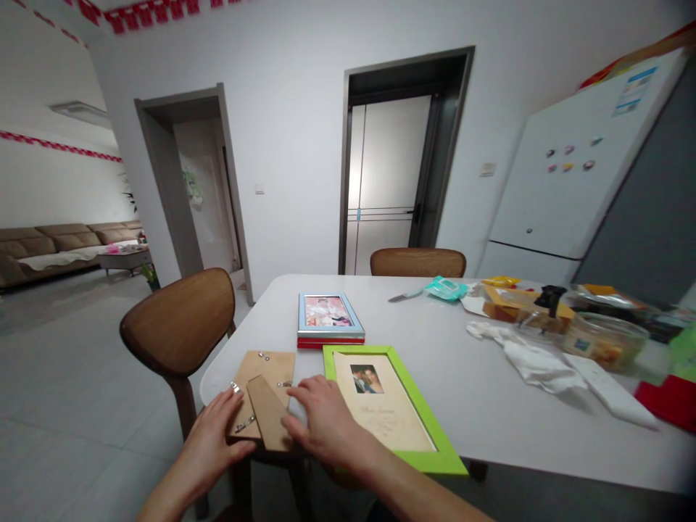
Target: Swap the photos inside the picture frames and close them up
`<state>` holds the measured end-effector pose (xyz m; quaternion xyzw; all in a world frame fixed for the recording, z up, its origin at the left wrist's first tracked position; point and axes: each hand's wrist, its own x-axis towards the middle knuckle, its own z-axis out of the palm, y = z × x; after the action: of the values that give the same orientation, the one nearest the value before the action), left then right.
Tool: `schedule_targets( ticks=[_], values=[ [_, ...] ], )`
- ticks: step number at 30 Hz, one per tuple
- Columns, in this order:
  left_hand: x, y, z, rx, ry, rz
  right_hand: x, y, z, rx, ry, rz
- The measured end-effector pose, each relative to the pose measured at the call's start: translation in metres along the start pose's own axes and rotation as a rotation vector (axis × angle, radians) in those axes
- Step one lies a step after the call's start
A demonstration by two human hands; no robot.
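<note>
A brown frame backing board (267, 377) with metal clips and a fold-out stand lies at the near left corner of the white table (489, 406). My left hand (214, 431) grips its near left edge, fingers curled on it. My right hand (320, 417) rests flat on the stand and on the board's right edge, fingers spread. Right beside that hand lies a green photo frame (429, 428) with a small photo in a cream mount. Behind the board, a blue framed photo (329, 313) sits on top of a red frame.
A brown chair (179, 322) stands at the table's left, another chair (417, 261) at its far side. A knife, a teal wipes packet (446, 288), white cloth (530, 359), a plastic jar (606, 341) and snack packets crowd the right. A white fridge (576, 174) stands behind.
</note>
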<state>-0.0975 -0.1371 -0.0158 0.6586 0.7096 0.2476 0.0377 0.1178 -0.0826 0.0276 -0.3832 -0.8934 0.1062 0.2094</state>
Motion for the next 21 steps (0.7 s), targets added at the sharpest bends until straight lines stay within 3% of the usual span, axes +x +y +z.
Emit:
schedule_targets(
  ticks=[4, 7, 13, 17, 21],
  values=[
    [-0.001, -0.007, 0.006, 0.018, 0.073, 0.033, 0.009, -0.027, 0.023, 0.011, -0.025, 0.002],
    [0.004, 0.005, 0.007, 0.005, 0.129, 0.025, 0.010, -0.030, 0.023, 0.027, -0.016, 0.029],
    [0.001, 0.065, -0.011, -0.074, 0.217, 0.085, -0.019, -0.004, -0.021, 0.289, 0.008, 0.037],
    [-0.008, 0.116, -0.007, -0.198, 0.076, 0.205, -0.054, 0.031, -0.056, 0.306, 0.056, 0.054],
    [-0.009, 0.153, 0.013, -0.295, -0.032, 0.304, -0.082, 0.067, -0.075, 0.260, 0.016, 0.152]
  ],
)
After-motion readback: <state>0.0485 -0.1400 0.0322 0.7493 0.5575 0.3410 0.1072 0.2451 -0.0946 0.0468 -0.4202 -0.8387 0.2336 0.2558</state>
